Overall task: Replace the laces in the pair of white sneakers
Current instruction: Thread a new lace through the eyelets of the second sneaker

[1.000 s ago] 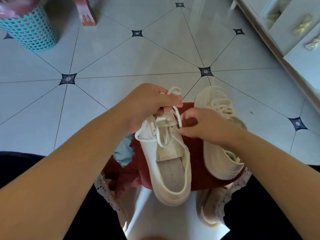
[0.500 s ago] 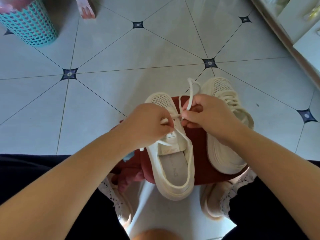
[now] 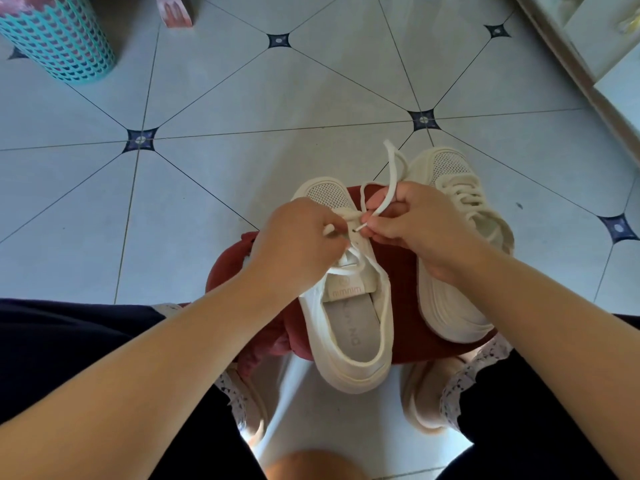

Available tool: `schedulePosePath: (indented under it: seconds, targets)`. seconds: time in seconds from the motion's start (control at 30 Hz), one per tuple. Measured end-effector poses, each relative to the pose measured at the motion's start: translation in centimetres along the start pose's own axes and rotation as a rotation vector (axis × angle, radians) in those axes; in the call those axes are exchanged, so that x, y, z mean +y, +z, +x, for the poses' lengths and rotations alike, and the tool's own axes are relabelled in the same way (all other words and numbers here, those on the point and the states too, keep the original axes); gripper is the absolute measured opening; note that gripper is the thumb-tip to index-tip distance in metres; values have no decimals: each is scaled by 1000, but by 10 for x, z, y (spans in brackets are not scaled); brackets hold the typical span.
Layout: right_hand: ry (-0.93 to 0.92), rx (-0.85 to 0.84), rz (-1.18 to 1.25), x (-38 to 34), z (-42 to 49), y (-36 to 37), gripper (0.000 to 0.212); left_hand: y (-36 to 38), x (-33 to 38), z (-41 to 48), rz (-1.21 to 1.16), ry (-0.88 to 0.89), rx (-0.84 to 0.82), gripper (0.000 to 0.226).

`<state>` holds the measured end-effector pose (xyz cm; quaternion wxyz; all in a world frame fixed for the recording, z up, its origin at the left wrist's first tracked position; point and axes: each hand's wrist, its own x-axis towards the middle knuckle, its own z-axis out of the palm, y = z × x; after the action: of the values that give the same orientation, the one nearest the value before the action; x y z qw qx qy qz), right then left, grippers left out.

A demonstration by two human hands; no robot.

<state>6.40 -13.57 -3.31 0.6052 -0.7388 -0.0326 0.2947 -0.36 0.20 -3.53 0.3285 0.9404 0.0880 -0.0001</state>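
Sneaker (image 3: 349, 362), tongue label (image 3: 347, 289): a small round logo above one pinkish word, which reads roughly "mmmim"; the letters are too small to be sure. Insole (image 3: 350, 329): faint grey print running lengthwise, upside down from here, seemingly "DN…ND", with the middle blurred.

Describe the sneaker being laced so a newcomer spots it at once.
A dark red cloth on the tiled floor bears two white sneakers. The target is the left sneaker, under the left hand and right hand. Unlike its fully laced neighbour, its lace hangs loose.
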Motion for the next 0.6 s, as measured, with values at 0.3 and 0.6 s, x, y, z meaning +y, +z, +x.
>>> schedulePosePath:
  seconds: [0.3, 0.6]
  targets:
    - [-303, 224, -490, 8, 0, 9, 29, 13, 2, -4, -406, -222, 112, 25]
    - [-78, 224, -69, 20, 0, 13, 26, 19, 5, -6, -419, -188, 158, 28]
